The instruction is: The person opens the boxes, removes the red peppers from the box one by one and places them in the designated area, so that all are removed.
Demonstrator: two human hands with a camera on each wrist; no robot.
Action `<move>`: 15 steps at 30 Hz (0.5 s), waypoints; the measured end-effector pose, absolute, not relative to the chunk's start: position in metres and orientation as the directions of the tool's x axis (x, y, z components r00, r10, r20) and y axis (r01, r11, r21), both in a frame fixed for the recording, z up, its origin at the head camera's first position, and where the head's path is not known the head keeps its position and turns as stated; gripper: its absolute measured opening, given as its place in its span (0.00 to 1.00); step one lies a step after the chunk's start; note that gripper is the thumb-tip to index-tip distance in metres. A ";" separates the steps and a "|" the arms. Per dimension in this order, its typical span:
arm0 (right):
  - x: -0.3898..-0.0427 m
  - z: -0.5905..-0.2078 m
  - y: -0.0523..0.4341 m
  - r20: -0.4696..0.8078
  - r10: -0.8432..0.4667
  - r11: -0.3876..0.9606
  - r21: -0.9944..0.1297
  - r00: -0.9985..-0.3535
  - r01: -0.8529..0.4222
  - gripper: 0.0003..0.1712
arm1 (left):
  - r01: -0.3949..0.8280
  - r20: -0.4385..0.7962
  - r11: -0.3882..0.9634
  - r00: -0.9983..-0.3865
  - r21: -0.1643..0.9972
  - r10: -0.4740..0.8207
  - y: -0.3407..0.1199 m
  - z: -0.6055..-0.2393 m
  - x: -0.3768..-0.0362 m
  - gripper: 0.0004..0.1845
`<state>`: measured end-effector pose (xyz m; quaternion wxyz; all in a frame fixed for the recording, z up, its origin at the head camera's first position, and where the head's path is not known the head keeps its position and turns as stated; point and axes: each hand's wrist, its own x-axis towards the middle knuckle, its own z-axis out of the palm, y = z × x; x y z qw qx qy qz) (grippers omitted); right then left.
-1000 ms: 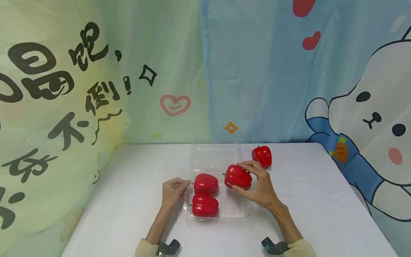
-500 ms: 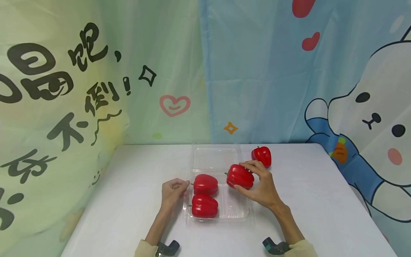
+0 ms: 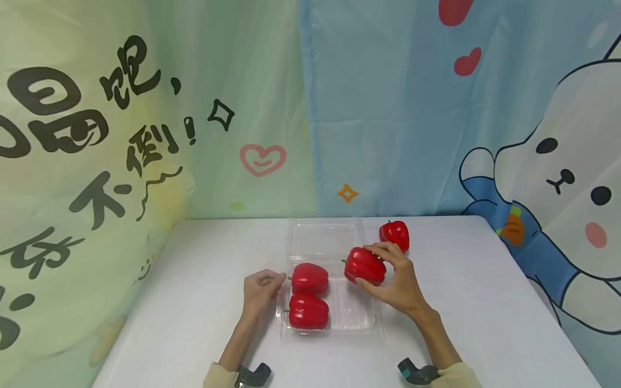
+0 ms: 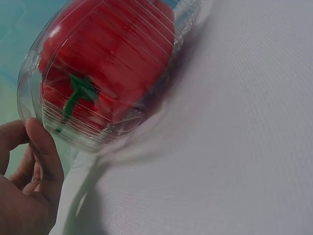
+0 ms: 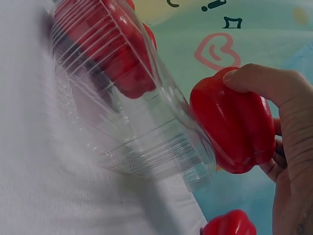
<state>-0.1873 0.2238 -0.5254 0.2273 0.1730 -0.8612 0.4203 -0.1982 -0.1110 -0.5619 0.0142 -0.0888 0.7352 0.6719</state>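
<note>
Head view: the right hand (image 3: 398,283) is grasping a red pepper (image 3: 365,265), fingers curled over its top and thumb beneath, and is holding it over the far right corner of the clear clamshell tray (image 3: 361,322). The pepper is lying on its side, stem pointing toward the tray's left half, the same way as the two peppers already in the tray; judged, this orientation is letting it fit the open space. Whether it is touching the tray floor cannot be told from here.

Two peppers are filling the tray's left half: far pepper (image 3: 310,278) and near pepper (image 3: 308,311), just beside each other. The tray's right half is showing bare plastic apart from the held pepper at its far end.

The left hand (image 3: 261,290) is resting at the tray's left edge, fingers loosely curled with the tips against the rim, clasping nothing fully; judged, it is steadying the light tray against sliding on the white worktop (image 3: 194,302).

Left wrist view: a fingertip is lying against the ribbed tray wall (image 4: 98,132), with a pepper's green stem (image 4: 76,95) showing through the plastic.

Right wrist view: thumb (image 5: 254,81) is pressing the pepper's top, and the pepper is sitting just beside the tray rim.

A fourth pepper (image 3: 394,235) is standing upright on the worktop beyond the tray's far right corner, apart from it. The tray's lid (image 3: 325,240) is lying open, flat, behind the tray.
</note>
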 end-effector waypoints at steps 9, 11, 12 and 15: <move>-0.188 -0.522 0.230 0.545 -0.093 0.591 -0.643 -0.833 -0.487 0.45 | -0.153 -0.145 0.068 -0.983 0.986 -0.111 -0.111 -0.562 -0.199 0.12; -0.188 -0.521 0.232 0.539 -0.089 0.594 -0.646 -0.837 -0.479 0.45 | -0.153 -0.145 0.067 -0.983 0.986 -0.109 -0.111 -0.561 -0.199 0.11; -0.188 -0.521 0.233 0.538 -0.088 0.593 -0.648 -0.839 -0.478 0.45 | -0.153 -0.145 0.068 -0.984 0.986 -0.108 -0.111 -0.561 -0.199 0.11; -0.187 -0.523 0.234 0.534 -0.086 0.598 -0.648 -0.841 -0.473 0.45 | -0.154 -0.145 0.076 -0.983 0.985 -0.108 -0.111 -0.561 -0.199 0.12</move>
